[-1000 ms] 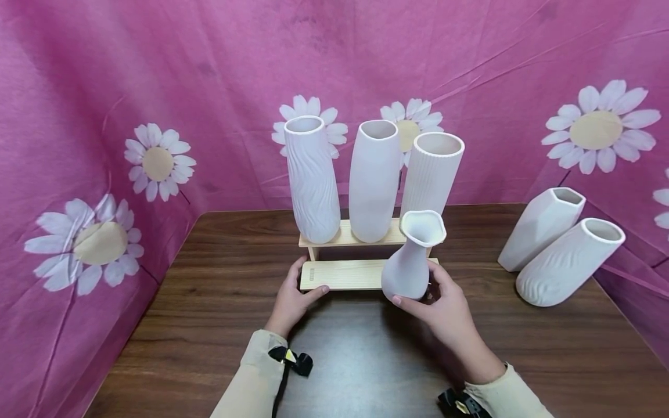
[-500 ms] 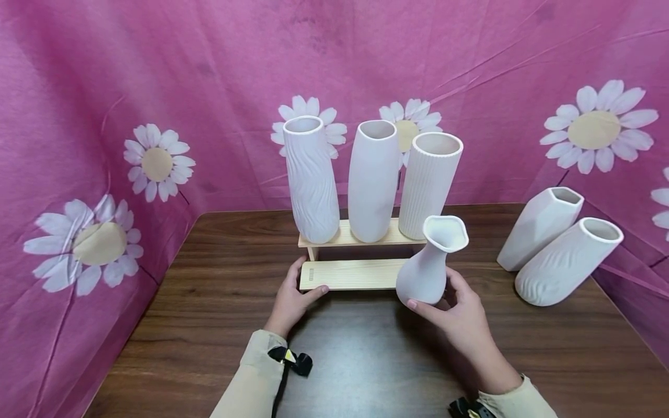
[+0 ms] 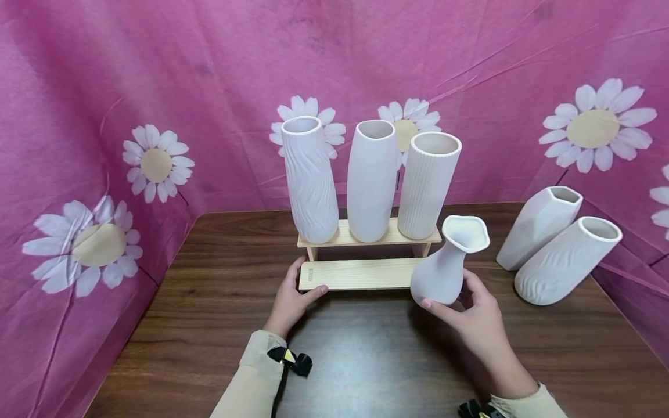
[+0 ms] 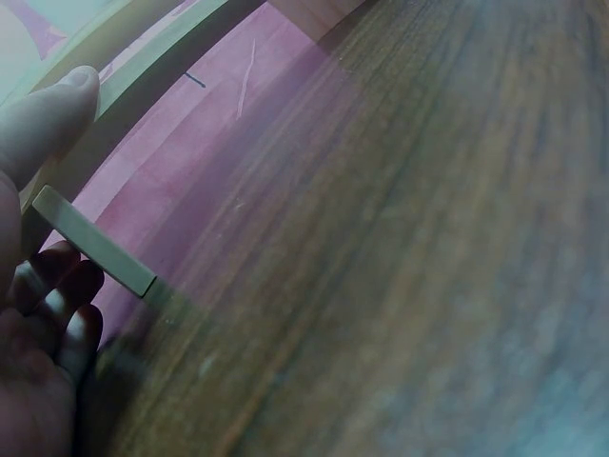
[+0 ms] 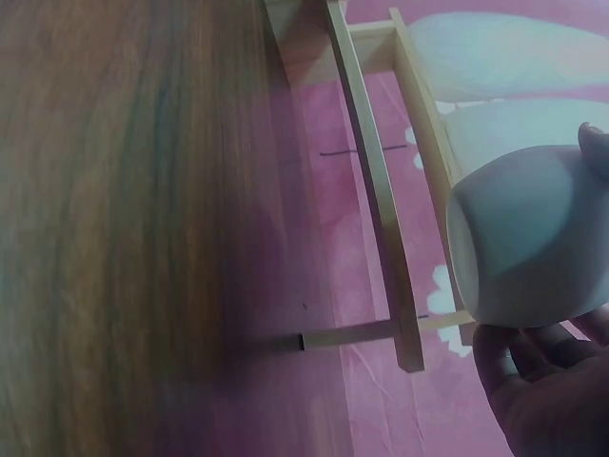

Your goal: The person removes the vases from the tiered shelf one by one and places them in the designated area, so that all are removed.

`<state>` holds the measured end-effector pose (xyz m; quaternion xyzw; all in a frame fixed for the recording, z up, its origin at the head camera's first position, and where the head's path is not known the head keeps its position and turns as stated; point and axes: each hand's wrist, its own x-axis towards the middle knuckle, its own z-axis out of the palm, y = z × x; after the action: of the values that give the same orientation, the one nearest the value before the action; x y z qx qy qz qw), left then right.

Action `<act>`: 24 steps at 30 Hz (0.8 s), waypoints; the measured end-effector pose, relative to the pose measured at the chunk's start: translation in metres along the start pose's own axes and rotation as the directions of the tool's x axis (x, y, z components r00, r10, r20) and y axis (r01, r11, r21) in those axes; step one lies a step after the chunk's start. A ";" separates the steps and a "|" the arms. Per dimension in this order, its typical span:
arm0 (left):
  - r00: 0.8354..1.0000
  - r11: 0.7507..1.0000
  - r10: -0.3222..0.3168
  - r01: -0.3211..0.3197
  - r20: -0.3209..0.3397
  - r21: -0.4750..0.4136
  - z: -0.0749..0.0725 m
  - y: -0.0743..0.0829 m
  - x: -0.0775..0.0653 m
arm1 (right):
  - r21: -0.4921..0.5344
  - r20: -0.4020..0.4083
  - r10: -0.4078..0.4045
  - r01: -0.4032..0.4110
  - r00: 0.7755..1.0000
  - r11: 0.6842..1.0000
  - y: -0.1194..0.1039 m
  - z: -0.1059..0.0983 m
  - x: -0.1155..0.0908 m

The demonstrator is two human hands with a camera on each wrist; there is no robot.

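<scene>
My right hand (image 3: 478, 316) grips a small white vase (image 3: 439, 278) low on its rounded body, thumb in front. The vase has a narrow neck and a wavy flared mouth, and it tilts to the right. In the right wrist view its base (image 5: 463, 257) hangs off the table beside the stand's end. My left hand (image 3: 288, 299) holds the left end of a two-step wooden stand (image 3: 360, 274), thumb on the lower board and fingers around its end. Three tall white vases stand on the upper step: a wavy one (image 3: 312, 186), a smooth one (image 3: 372, 186) and a ribbed one (image 3: 428, 186).
Two more white vases, one faceted (image 3: 538, 229) and one with a carved pattern (image 3: 567, 264), stand close together on the right of the brown wooden table (image 3: 219, 337). Pink cloth (image 3: 235, 69) with printed daisies hangs behind the table and along its sides.
My right hand has carried the small vase to the right, from in front of the lower board to its right end, tilting it further. My left hand stays on the stand.
</scene>
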<state>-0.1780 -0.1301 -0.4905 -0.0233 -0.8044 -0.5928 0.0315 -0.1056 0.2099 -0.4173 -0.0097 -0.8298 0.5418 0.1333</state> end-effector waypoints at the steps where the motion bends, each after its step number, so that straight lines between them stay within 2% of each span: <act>1: 1.000 1.000 0.001 -0.001 0.000 -0.001 0.000 0.000 0.000 | -0.003 -0.003 0.000 0.000 1.000 1.000 0.000 -0.001 0.000; 13: 1.000 1.000 0.002 -0.002 -0.001 0.006 -0.001 -0.003 0.001 | -0.036 -0.060 0.004 -0.006 0.998 0.999 0.010 -0.010 -0.002; 24: 1.000 1.000 -0.004 0.004 0.001 0.018 0.000 -0.001 0.000 | -0.054 -0.096 0.040 -0.045 0.995 0.998 0.013 -0.021 -0.002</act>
<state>-0.1784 -0.1305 -0.4915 -0.0218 -0.8097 -0.5856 0.0301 -0.1003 0.2335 -0.4219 -0.0568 -0.8371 0.5199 0.1606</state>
